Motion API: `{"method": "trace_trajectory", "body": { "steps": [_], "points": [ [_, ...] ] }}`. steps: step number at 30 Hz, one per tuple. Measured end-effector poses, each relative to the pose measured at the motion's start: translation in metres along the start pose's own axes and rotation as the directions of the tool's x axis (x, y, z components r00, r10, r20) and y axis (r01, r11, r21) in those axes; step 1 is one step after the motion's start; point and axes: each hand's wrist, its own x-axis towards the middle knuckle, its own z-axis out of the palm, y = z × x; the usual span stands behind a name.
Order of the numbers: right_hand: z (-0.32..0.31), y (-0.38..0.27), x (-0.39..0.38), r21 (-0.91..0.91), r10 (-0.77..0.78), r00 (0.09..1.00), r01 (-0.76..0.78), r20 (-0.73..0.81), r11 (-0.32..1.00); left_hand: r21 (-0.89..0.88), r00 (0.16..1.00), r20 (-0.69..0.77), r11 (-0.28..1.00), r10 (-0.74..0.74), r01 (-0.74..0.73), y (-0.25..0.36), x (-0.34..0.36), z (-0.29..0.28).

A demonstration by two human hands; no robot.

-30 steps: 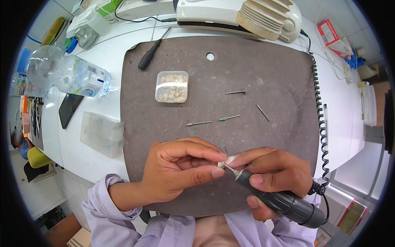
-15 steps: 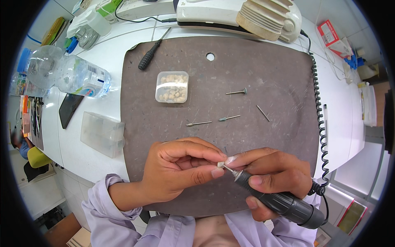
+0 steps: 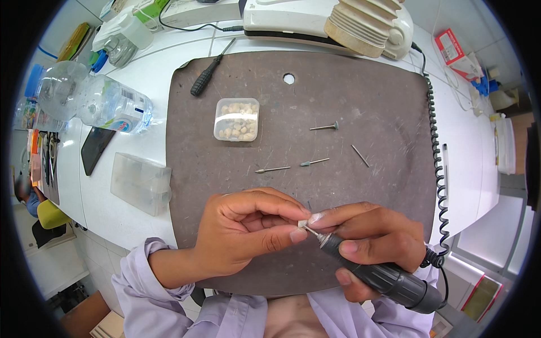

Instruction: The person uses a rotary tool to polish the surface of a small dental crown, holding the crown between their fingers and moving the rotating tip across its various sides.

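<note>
Between thumb and fingertips, my left hand (image 3: 242, 228) pinches a small off-white piece (image 3: 302, 224), possibly a dental crown; my fingers partly cover it. My right hand (image 3: 377, 239) is closed round a black rotary handpiece (image 3: 389, 276), its thin metal bur (image 3: 313, 231) touching or nearly touching the piece. My two hands meet at the fingertips above a brown mat (image 3: 220, 169). Beyond them on the mat lie a pointed bur (image 3: 273, 169), a green-tipped bur (image 3: 314, 161), a bare metal shank (image 3: 360, 156) and a wheel-tipped bur (image 3: 325, 126).
A clear box (image 3: 236, 120) of small cream pieces and a black screwdriver (image 3: 206, 78) lie on the mat. To the left are an empty-looking plastic case (image 3: 141, 183), a phone (image 3: 97, 149) and a water bottle (image 3: 112, 104). A coiled cord (image 3: 437, 141) runs down the right side.
Both hands keep the same hold and place. The small piece appears very slightly turned against the bur.
</note>
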Motion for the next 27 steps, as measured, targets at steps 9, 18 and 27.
{"method": "trace_trajectory", "body": {
  "steps": [9, 18, 27],
  "points": [
    [0.0023, -0.0019, 0.0005, -0.004, 0.012, 1.000, -0.012, -0.017, 1.000, -0.011, 1.000, 0.016, 1.000, 0.018, -0.018, -0.0016, 0.0007, -0.0010],
    [0.0010, -0.0015, 0.0011, -0.007, 0.012, 1.000, -0.012, -0.003, 1.000, -0.012, 0.996, -0.074, 0.999, -0.043, 0.042, 0.0023, 0.0007, 0.0067],
    [-0.0005, 0.0045, 0.0036, -0.051, -0.077, 0.996, 0.079, 0.039, 0.996, -0.053, 1.000, 0.026, 0.999, 0.001, 0.000, -0.0012, 0.0001, -0.0004]
  ]
}}
